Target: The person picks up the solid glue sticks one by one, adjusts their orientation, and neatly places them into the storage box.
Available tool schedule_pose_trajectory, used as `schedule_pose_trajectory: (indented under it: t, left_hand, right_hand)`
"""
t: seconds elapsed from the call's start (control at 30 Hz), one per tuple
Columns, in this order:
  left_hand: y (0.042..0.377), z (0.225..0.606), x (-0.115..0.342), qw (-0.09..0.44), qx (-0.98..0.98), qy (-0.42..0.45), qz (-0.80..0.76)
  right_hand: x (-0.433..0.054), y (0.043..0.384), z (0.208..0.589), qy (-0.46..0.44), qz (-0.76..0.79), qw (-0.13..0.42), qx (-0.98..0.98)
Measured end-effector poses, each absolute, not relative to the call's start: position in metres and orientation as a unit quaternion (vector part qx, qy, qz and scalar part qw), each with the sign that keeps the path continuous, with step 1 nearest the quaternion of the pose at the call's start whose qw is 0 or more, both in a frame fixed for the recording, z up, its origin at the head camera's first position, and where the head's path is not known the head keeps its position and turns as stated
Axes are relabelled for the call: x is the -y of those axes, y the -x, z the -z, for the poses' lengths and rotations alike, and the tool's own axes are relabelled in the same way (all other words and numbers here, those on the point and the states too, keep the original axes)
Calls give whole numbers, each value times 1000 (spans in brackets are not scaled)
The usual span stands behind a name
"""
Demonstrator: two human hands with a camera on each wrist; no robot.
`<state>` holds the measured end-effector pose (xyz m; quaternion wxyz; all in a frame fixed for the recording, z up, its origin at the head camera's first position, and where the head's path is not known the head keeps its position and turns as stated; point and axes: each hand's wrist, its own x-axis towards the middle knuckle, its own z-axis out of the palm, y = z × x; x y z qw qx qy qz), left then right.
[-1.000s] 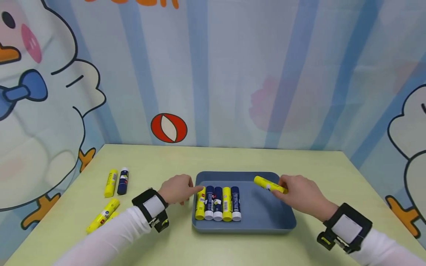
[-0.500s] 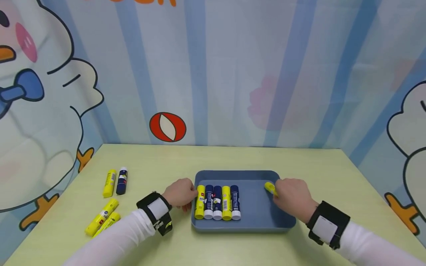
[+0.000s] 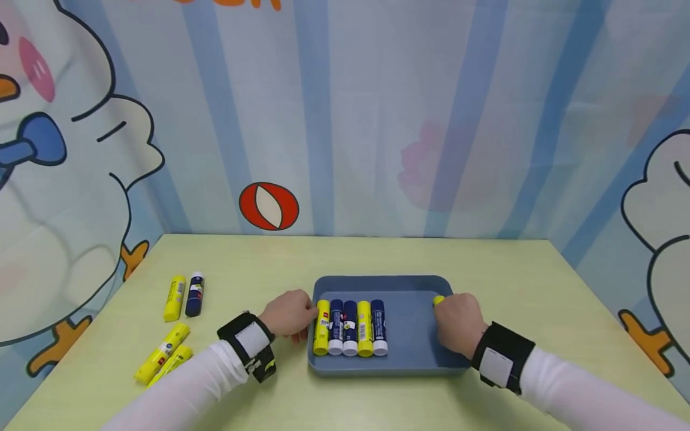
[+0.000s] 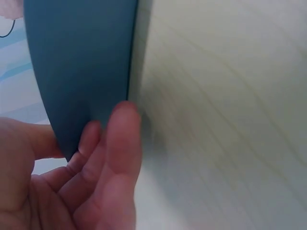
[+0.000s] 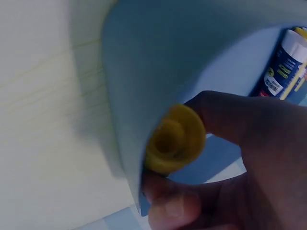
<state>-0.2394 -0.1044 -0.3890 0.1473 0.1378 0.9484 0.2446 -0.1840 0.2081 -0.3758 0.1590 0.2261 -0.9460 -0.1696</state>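
Observation:
A blue-grey tray point(image 3: 409, 338) holds a row of several glue sticks along its left half, among them a yellow glue stick point(image 3: 321, 328) and a navy one point(image 3: 378, 328). My left hand point(image 3: 291, 312) pinches the tray's left side; in the left wrist view the thumb lies over the rim and fingers point(image 4: 123, 139) press the outer wall point(image 4: 81, 62). At the tray's right side, my right hand point(image 3: 460, 323) grips a yellow glue stick point(image 5: 175, 139), mostly hidden from the head view. The right wrist view shows its hollow end close against the tray wall.
On the table's left lie a yellow glue stick point(image 3: 174, 298), a navy glue stick point(image 3: 195, 294) and two more yellow ones, one of them a slanted glue stick point(image 3: 162, 354). Behind the table point(image 3: 259, 257) hangs a striped cartoon backdrop point(image 3: 356, 120).
My right hand has moved left and slightly down to the tray's right side, turning the yellow glue stick lengthwise. The left hand has drawn its fingers in at the tray's left edge.

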Motion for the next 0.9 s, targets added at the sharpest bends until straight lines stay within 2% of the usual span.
schedule_pose_trajectory:
  t: [0.23,0.53,0.6,0.77,0.9]
  left_hand:
    - [237,386,104,148,-949,-137,-243]
    - [237,387,103,155,-949,-135,-238]
    - [238,387,103,154,-950,-134,-235]
    - [241,388,103,154,-949,-136,-239]
    - [240,389,105,154,-949,-135,-240]
  right_hand:
    - [-203,186,380,-220,226,132,940]
    - [-207,187,381,-244,205,140,938]
    - [-208,188,380,-247,192,140,939]
    - [-213,190,368,-202,118,99,967]
    - [-223,193,355,-152,26,103,983]
